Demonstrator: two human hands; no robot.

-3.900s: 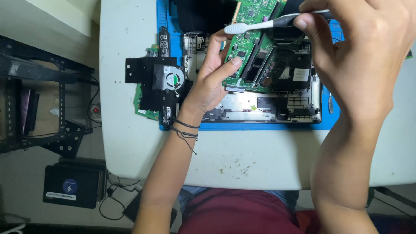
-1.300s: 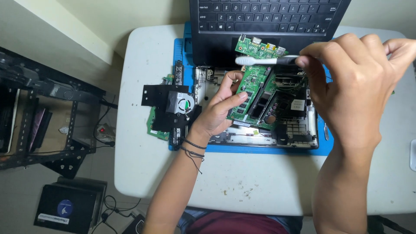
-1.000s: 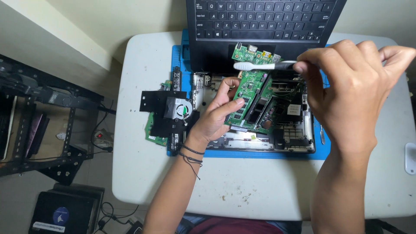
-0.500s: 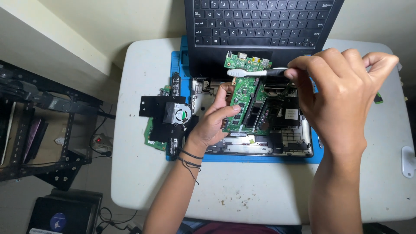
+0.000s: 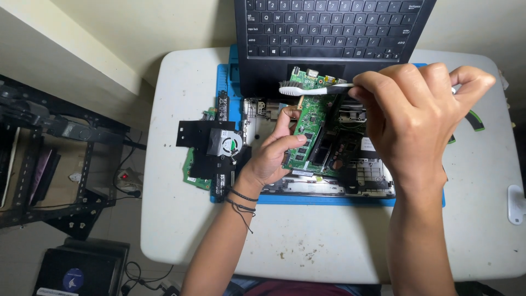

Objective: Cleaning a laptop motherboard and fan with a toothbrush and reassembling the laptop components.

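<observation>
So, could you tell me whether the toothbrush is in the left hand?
No, the right hand holds the toothbrush; the left hand steadies the green circuit board.

free: table front (image 5: 329, 246) | blocked: keyboard panel (image 5: 329, 27), fan (image 5: 224, 143)

A white table (image 5: 329, 241) carries the work. A blue mat (image 5: 350, 200) lies on its far middle part. A black laptop (image 5: 329, 33) sits at the far edge, overlapping the mat. Left of the mat, a green board (image 5: 193, 174) lies partly on the bare top. Small crumbs (image 5: 298, 253) speckle the near side.
</observation>
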